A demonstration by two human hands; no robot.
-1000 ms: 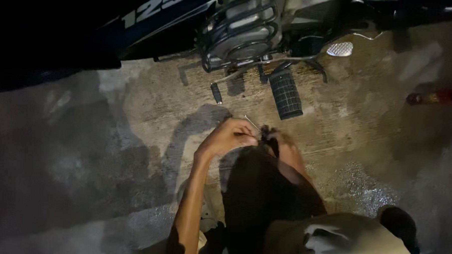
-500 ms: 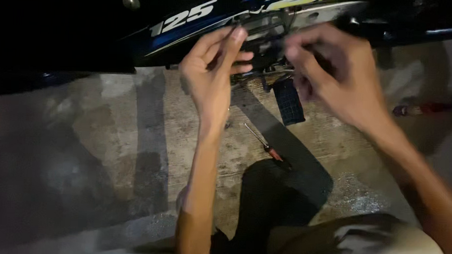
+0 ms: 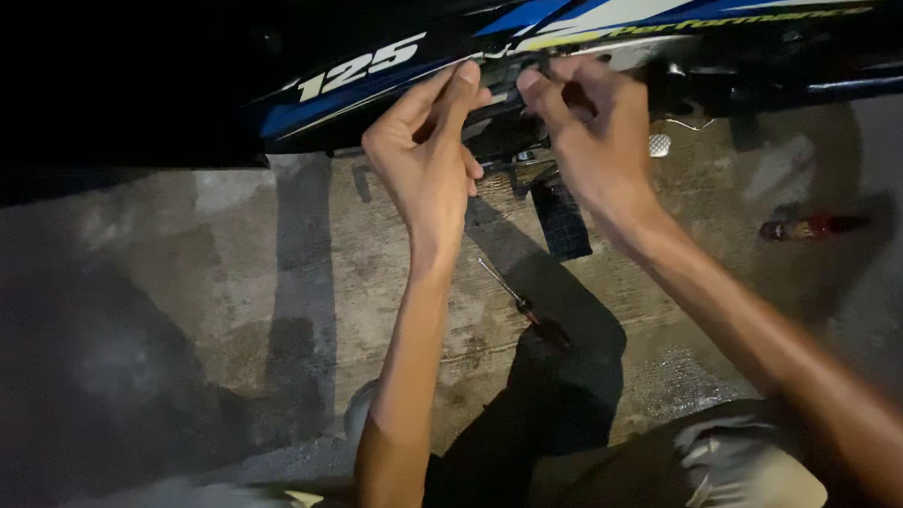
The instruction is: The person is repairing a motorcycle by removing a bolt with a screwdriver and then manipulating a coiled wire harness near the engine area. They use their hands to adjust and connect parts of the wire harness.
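Dark-bodied motorcycle with a blue, white and yellow side panel point(image 3: 499, 45) fills the top of the view, parked over stained grey concrete floor point(image 3: 221, 266). Both hands work at the lower edge of that panel, close together and nearly touching above the engine area. Left hand point(image 3: 425, 158) is raised palm-inward, thumb and forefinger extended up to the panel's bottom lip, remaining fingers loosely curled; it appears to brace or feel the edge rather than grip anything. Right hand point(image 3: 591, 139) comes in from the right with fingers bunched and bent, fingertips pressed onto a small part at the panel seam; whether they pinch a fastener or only the trim edge cannot be told, since the spot is dark and blurred. Below the hands a black ribbed rubber footpeg point(image 3: 561, 220) juts out, with a small pale metal pedal tip point(image 3: 659, 144) just right of it. Judgement: the step in hand looks like seating or freeing the panel's lower edge by finger alone, early in the job. A slim screwdriver with metal shaft and dark red handle point(image 3: 515, 301) lies on the floor beneath the hands, untouched; a second red-handled tool point(image 3: 803, 227) rests well apart to the right. The next move likely calls for one hand to hold the panel steady while the other drops to fetch the near screwdriver.
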